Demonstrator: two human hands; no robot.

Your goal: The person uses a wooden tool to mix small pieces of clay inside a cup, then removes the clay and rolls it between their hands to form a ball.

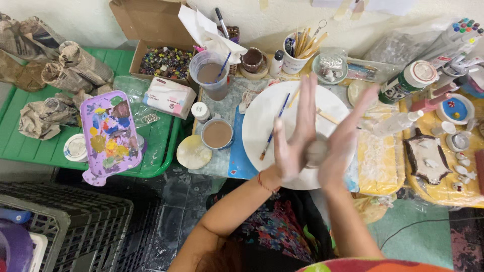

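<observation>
Over at the far left, crumpled newspaper bundles (60,70) lie on a green tray (166,146), with a purple paint palette (110,133) beside them. Next along, a cardboard box of beads (165,61) sits behind a tissue packet (169,96), a plastic cup of brown water (210,74) and a small bowl of brown water (217,134). At the middle of the desk (237,161) a paintbrush (274,128) rests on a white round board (262,126). Above that board the left hand (295,136) and the right hand (345,138) press a grey lump of clay (316,152) between flat palms, fingers spread straight, blurred, perhaps rolling it. Farther right, yellow cloths (380,161) carry a dark clay piece (426,158), and markers (456,38) lean by the wall.
</observation>
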